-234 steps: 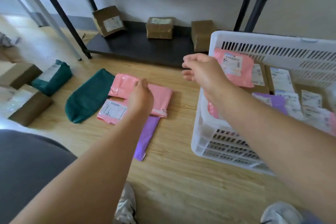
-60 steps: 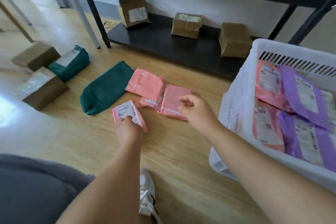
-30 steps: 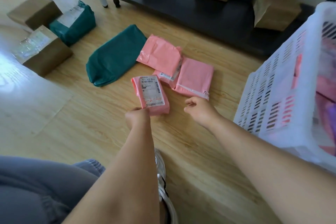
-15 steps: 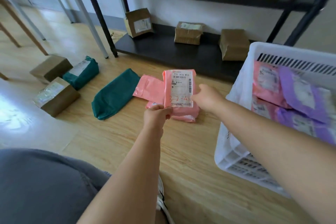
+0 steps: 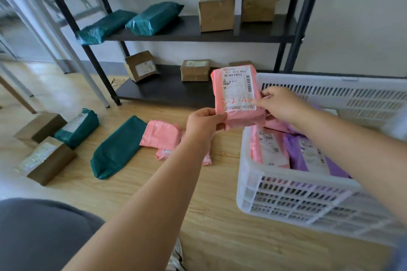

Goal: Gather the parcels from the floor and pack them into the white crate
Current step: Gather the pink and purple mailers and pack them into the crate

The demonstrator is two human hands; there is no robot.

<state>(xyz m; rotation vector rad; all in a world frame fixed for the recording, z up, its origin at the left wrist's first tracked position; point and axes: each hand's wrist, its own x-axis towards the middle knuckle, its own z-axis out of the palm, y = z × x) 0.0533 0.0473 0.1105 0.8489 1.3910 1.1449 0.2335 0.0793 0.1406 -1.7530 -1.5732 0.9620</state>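
Parcel [image 5: 239, 92] pinched between both hands' grips, upright.

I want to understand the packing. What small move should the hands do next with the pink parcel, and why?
Probably carry the pink parcel a little rightward and lower it into the white crate. Both the left hand and right hand hold it, raised at the crate's left edge.

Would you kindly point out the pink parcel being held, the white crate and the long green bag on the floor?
pink parcel [image 5: 239, 90], head view, on its white label.
white crate [image 5: 297, 202], head view, near slotted wall.
long green bag [image 5: 116, 149], head view, its middle.
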